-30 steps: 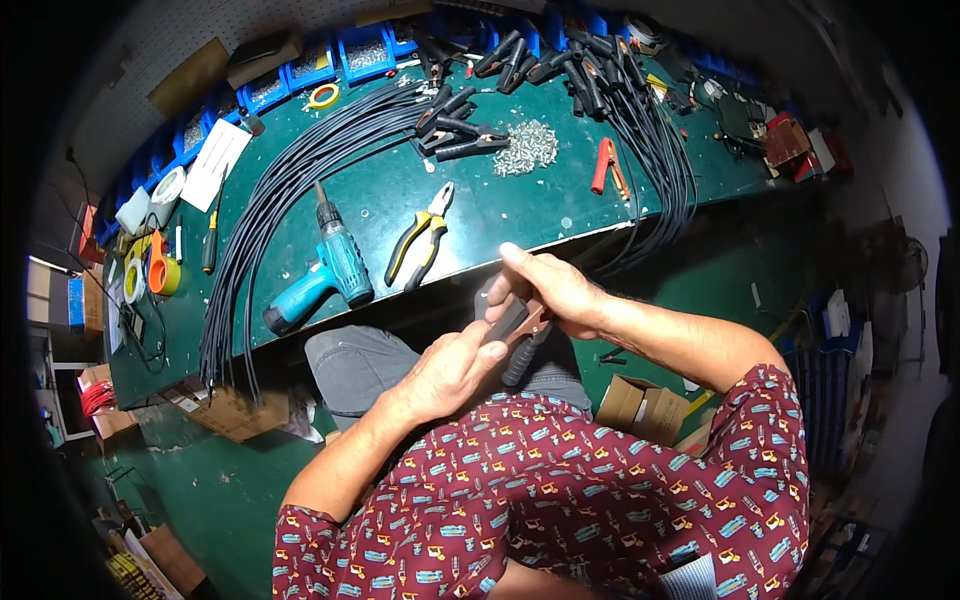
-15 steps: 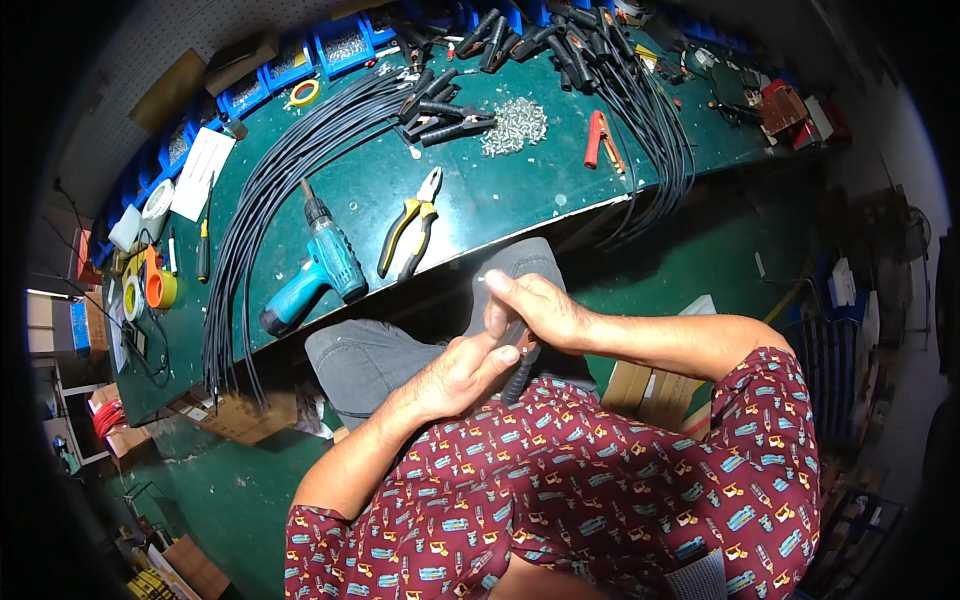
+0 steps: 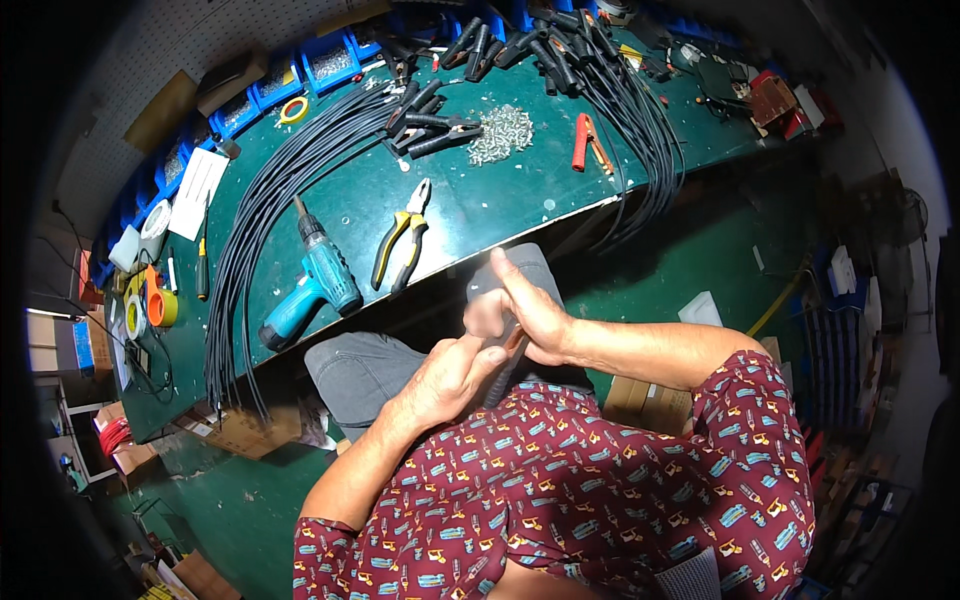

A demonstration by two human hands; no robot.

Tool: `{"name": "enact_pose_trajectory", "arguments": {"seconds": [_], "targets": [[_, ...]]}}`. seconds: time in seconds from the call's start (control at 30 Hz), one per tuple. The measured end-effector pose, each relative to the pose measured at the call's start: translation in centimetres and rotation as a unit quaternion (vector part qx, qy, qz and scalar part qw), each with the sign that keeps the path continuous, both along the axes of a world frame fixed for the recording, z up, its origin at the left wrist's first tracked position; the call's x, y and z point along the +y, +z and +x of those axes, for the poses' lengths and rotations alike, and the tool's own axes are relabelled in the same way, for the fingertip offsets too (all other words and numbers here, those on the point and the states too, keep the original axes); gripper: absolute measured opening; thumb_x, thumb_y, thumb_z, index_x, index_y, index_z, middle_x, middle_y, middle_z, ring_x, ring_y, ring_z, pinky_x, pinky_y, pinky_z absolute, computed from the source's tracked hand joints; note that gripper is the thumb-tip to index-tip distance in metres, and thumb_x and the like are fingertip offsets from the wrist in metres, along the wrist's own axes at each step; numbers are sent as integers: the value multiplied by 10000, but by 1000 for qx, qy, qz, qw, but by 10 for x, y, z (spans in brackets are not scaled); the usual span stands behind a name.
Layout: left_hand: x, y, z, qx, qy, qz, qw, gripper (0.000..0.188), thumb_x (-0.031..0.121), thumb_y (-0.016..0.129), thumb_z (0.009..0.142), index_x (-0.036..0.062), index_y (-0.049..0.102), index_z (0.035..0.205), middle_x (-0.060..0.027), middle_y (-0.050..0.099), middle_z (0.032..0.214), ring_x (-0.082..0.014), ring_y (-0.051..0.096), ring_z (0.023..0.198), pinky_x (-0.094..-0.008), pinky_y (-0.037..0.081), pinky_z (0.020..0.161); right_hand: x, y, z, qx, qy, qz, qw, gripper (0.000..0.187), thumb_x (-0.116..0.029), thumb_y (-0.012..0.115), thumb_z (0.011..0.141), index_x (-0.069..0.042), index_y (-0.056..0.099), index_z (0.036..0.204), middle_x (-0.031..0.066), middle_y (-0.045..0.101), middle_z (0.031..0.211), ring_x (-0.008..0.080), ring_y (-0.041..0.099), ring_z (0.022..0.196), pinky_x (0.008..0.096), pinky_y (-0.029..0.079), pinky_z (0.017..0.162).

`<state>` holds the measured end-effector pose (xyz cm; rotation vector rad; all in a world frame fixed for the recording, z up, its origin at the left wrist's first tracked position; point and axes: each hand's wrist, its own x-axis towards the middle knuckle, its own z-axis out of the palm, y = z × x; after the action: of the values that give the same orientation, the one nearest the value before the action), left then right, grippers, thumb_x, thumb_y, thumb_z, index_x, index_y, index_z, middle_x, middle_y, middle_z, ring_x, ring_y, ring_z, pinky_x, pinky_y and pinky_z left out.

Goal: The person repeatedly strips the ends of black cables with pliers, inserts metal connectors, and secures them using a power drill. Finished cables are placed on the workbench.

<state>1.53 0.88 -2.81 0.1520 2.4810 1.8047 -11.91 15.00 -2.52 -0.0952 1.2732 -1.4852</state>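
Observation:
Over my lap, both hands meet around a dark ribbed piece (image 3: 496,392) with a copper-coloured part; the hands cover most of it and motion blurs it, so its kind is unclear. My left hand (image 3: 447,377) is closed around it, the thumb pointing right. My right hand (image 3: 538,322) wraps its upper end with the thumb raised; its fingers are partly smeared. Beyond them on the green bench (image 3: 460,225) lie combination pliers (image 3: 403,238) with yellow-black handles, jaws pointing away. Left of the pliers rests a teal cordless drill (image 3: 318,280).
Bundles of black cable (image 3: 262,190) curve along the bench's left, others (image 3: 640,130) hang over its front edge at right. Black-handled clamps (image 3: 440,130) lie around a pile of screws (image 3: 502,134). A red clamp (image 3: 585,145) is nearby. Blue bins (image 3: 328,62) line the back.
My right hand's thumb has lifted away from its fingers, and both hands have shifted slightly to the left. The copper-coloured part shows less. The bench things lie unmoved.

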Motion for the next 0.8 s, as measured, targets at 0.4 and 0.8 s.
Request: {"name": "enact_pose_trajectory", "arguments": {"seconds": [0.4,0.8], "targets": [[-6,-11,-7,-67,65,125,988,484,429,473,1103,-5,628,955,36,522,703,-55,432,598,-241,335,524,-21,-3,14,58,-209,-169,962,690,-560,331,1099,-66,530,658,114,636,734,197,610,657,304,510,666],[-43,10,10,-76,167,-93,979,306,297,653,1009,-4,613,965,-202,594,675,-362,616,608,-426,479,594,-32,5,-12,-102,-198,-228,948,390,-464,534,1056,-80,600,1073,98,658,952,243,665,934,413,552,796]]}}
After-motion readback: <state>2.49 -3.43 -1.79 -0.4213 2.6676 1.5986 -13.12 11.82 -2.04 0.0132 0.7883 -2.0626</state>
